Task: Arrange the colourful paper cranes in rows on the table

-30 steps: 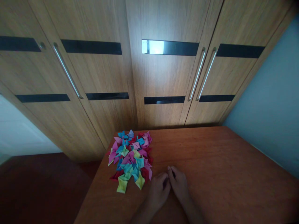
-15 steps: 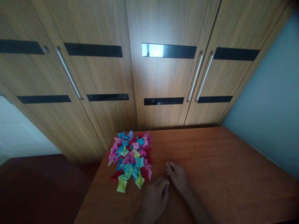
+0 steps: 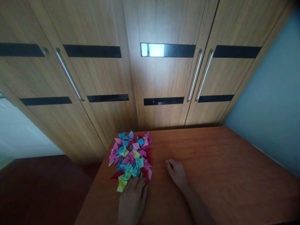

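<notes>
A pile of folded paper origami pieces (image 3: pixel 131 156) in pink, blue, red, green and yellow lies on the left part of the wooden table (image 3: pixel 201 150). My left hand (image 3: pixel 133 198) is at the near edge of this pile, palm down, its fingers stretched forward onto the closest pieces. It covers a yellow piece there; a yellow-green origami piece (image 3: pixel 122 185) shows just left of the fingers. To the right of the pile my right hand (image 3: pixel 177 173) rests on the table, fingers curled in, with nothing visible in it.
Behind the table stands a wooden wardrobe (image 3: pixel 161 78) with dark strips and long metal handles. A pale blue wall (image 3: pixel 264 103) borders the table's right side. Past the left table edge lies dark reddish floor (image 3: pixel 51 187).
My left hand has moved left and its fingers have straightened onto the pile's near edge, covering a yellow piece. My right hand stays almost in place.
</notes>
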Demonstrator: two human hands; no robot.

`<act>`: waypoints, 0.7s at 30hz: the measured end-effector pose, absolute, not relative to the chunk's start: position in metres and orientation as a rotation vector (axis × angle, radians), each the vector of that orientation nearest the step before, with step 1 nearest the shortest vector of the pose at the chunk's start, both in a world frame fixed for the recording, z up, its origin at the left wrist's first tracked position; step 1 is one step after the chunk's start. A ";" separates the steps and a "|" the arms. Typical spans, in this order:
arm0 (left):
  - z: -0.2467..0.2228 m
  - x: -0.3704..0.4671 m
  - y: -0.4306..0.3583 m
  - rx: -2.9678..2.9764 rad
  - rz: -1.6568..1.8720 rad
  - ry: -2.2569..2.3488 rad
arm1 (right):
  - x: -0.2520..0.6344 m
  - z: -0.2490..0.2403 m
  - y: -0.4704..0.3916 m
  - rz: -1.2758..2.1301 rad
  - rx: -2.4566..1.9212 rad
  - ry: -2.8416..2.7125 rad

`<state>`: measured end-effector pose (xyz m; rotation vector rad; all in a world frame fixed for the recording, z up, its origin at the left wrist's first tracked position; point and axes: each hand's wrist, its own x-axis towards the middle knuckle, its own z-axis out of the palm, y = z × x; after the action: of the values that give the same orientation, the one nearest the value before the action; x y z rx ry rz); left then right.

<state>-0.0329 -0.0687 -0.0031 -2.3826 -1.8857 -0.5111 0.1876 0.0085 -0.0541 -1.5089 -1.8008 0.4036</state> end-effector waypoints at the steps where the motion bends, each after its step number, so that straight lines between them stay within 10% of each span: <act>1: -0.002 -0.032 -0.068 -2.391 -0.484 -1.895 | 0.188 -0.054 0.009 0.404 -1.510 -1.798; 21: 0.001 -0.032 -0.070 -2.378 -0.743 -1.782 | 0.187 -0.049 0.007 0.417 -1.524 -1.781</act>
<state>-0.0317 -0.0703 0.0007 -2.3781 -1.7818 -0.7431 0.1867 0.0066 -0.0486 -1.5238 -1.7811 0.4174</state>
